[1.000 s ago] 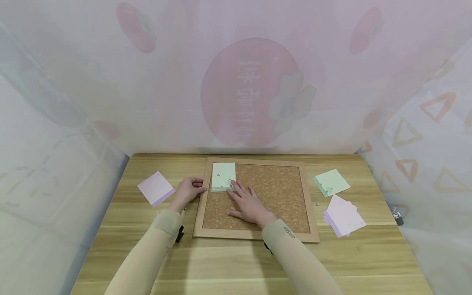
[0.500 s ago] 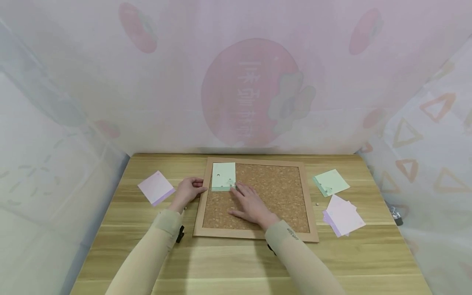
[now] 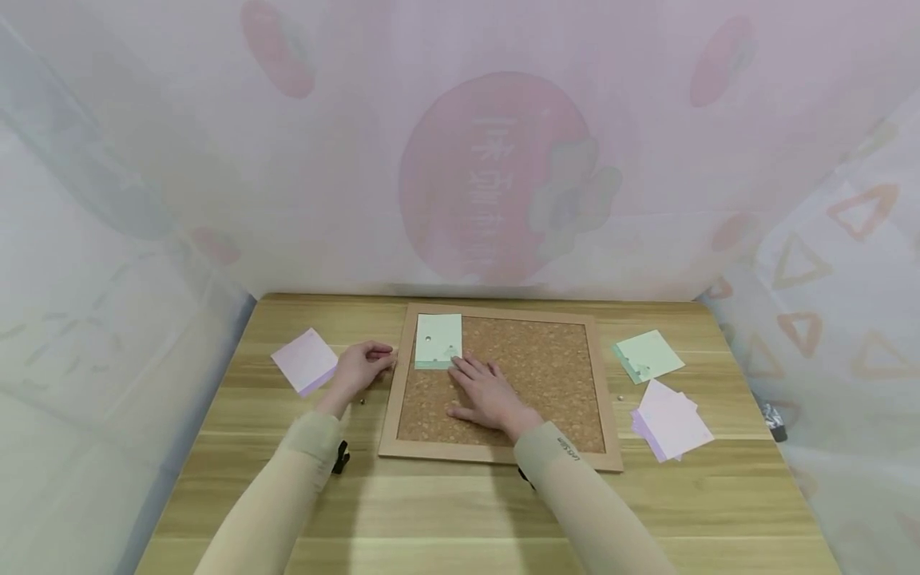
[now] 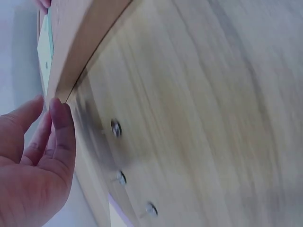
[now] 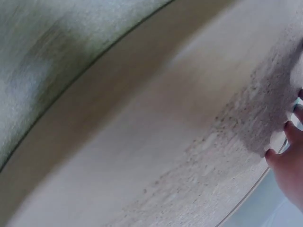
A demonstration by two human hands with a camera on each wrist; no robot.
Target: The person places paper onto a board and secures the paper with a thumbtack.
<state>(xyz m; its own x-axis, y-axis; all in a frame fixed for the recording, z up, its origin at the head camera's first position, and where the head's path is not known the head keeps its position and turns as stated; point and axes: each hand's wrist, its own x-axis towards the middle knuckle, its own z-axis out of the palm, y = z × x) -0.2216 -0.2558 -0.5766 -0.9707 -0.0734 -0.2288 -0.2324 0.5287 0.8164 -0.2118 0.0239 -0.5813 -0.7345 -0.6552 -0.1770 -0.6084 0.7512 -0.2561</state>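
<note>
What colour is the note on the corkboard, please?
The note is pale green with a darker green strip, clearest in the head view.

The board [image 3: 532, 383] is rough, speckled cork in a smooth, matt wooden frame [image 3: 446, 454]. The green note [image 3: 440, 329] looks like matt paper. Shiny metal pins [image 4: 116, 128] contrast with the smooth, wood-grained tabletop [image 3: 424, 511].
</note>
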